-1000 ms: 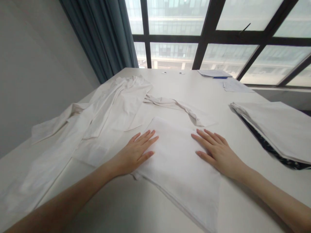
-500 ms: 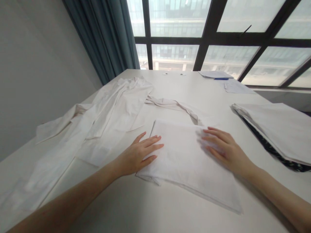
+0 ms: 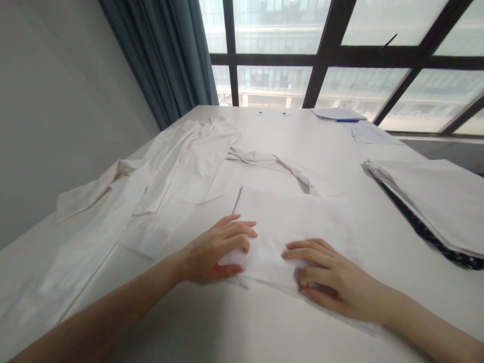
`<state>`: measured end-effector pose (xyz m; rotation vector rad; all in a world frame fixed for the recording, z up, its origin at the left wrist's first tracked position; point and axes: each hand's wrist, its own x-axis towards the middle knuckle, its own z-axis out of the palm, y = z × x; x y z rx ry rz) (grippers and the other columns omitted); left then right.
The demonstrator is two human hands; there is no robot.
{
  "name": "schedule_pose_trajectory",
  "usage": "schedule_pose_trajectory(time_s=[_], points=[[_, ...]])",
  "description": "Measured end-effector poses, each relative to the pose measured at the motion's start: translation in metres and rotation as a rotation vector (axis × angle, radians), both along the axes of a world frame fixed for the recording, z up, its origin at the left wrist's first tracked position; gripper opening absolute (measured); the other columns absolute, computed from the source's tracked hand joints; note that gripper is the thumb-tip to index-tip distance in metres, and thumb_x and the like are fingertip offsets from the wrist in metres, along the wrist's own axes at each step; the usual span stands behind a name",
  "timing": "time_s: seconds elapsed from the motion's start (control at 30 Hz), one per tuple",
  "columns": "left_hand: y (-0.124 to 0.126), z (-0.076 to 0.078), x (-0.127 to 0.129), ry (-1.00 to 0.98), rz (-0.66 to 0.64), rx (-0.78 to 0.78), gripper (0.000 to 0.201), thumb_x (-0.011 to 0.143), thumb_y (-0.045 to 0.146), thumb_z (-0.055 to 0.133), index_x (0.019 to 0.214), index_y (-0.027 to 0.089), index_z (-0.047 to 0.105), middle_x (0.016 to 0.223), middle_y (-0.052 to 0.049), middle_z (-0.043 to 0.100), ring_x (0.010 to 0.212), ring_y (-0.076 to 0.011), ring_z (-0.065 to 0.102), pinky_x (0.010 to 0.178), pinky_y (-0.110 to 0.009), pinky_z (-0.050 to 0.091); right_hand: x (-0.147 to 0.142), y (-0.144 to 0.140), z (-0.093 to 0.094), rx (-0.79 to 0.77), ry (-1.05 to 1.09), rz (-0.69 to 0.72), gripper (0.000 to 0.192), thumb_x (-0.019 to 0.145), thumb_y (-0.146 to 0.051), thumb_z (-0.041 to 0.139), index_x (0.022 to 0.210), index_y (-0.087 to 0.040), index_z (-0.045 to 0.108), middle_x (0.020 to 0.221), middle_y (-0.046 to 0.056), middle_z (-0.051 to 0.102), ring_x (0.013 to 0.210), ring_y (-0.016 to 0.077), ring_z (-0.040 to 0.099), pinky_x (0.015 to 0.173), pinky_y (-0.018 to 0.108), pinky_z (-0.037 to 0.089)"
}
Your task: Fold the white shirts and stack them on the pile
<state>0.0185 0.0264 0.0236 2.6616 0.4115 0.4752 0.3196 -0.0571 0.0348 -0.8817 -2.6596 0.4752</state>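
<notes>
A folded white cloth (image 3: 295, 217) lies flat on the white table (image 3: 212, 322) in front of me. My left hand (image 3: 214, 249) curls around the cloth's near left corner, thumb under the edge and fingers on top. My right hand (image 3: 333, 280) grips the cloth's near edge further right, fingers bent over it. A white garment (image 3: 166, 176) lies spread out to the left of the cloth, one long strip of it (image 3: 276, 164) trailing behind the folded piece.
A stack of folded fabric (image 3: 431, 196), white on top with a dark patterned layer beneath, sits at the right. Papers (image 3: 372, 133) and a blue pen (image 3: 347, 120) lie at the far edge by the window. A blue curtain (image 3: 166, 55) hangs at the back left.
Both hands slid back from flat on top of the folded cloth to its near edge and closed on it. The cloth has turned slightly on the table.
</notes>
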Motion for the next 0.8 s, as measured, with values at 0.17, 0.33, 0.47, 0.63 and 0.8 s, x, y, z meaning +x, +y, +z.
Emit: schedule_pose_trajectory(time_s=[0.17, 0.33, 0.47, 0.63, 0.8], points=[[-0.0076, 0.0012, 0.0068, -0.032, -0.111, -0.084, 0.026, 0.089, 0.045, 0.058, 0.09, 0.02, 0.049, 0.12, -0.013, 0.06, 0.13, -0.0262, 0.047, 0.109, -0.04, 0.035, -0.0001, 0.0002, 0.0006, -0.025, -0.028, 0.005, 0.013, 0.09, -0.034, 0.06, 0.09, -0.02, 0.057, 0.131, 0.01, 0.057, 0.13, 0.0223, 0.044, 0.105, 0.04, 0.039], [-0.0063, 0.0005, 0.0054, -0.014, -0.087, -0.132, 0.024, 0.088, 0.042, 0.061, 0.089, 0.021, 0.05, 0.121, -0.013, 0.06, 0.127, -0.0265, 0.05, 0.109, -0.041, 0.035, -0.0007, -0.0004, 0.0014, -0.029, -0.011, 0.003, 0.004, 0.091, -0.023, 0.055, 0.091, -0.021, 0.058, 0.13, 0.01, 0.058, 0.131, 0.0216, 0.044, 0.106, 0.041, 0.039], [-0.0053, 0.002, 0.0044, -0.022, -0.082, -0.165, 0.018, 0.091, 0.037, 0.059, 0.089, 0.02, 0.051, 0.122, -0.013, 0.06, 0.127, -0.0256, 0.05, 0.107, -0.04, 0.038, 0.0022, 0.0016, 0.0042, -0.068, -0.005, 0.021, 0.006, 0.091, -0.021, 0.053, 0.09, -0.022, 0.059, 0.131, 0.009, 0.058, 0.132, 0.0214, 0.044, 0.106, 0.041, 0.04], [-0.005, 0.003, 0.0056, -0.021, -0.088, -0.148, 0.013, 0.096, 0.028, 0.049, 0.087, 0.02, 0.053, 0.122, -0.012, 0.062, 0.126, -0.0232, 0.051, 0.108, -0.039, 0.037, 0.0035, 0.0013, 0.0056, -0.08, -0.02, 0.036, 0.007, 0.085, -0.02, 0.058, 0.092, -0.021, 0.059, 0.133, 0.011, 0.058, 0.133, 0.0244, 0.043, 0.107, 0.044, 0.039], [-0.0052, 0.0034, 0.0067, -0.02, -0.094, -0.136, 0.016, 0.098, 0.026, 0.045, 0.085, 0.02, 0.053, 0.122, -0.011, 0.062, 0.126, -0.0223, 0.051, 0.11, -0.04, 0.035, 0.0012, -0.0008, 0.0045, -0.019, -0.004, 0.021, 0.01, 0.085, -0.012, 0.052, 0.087, -0.02, 0.058, 0.131, 0.01, 0.059, 0.133, 0.0228, 0.043, 0.109, 0.043, 0.038]])
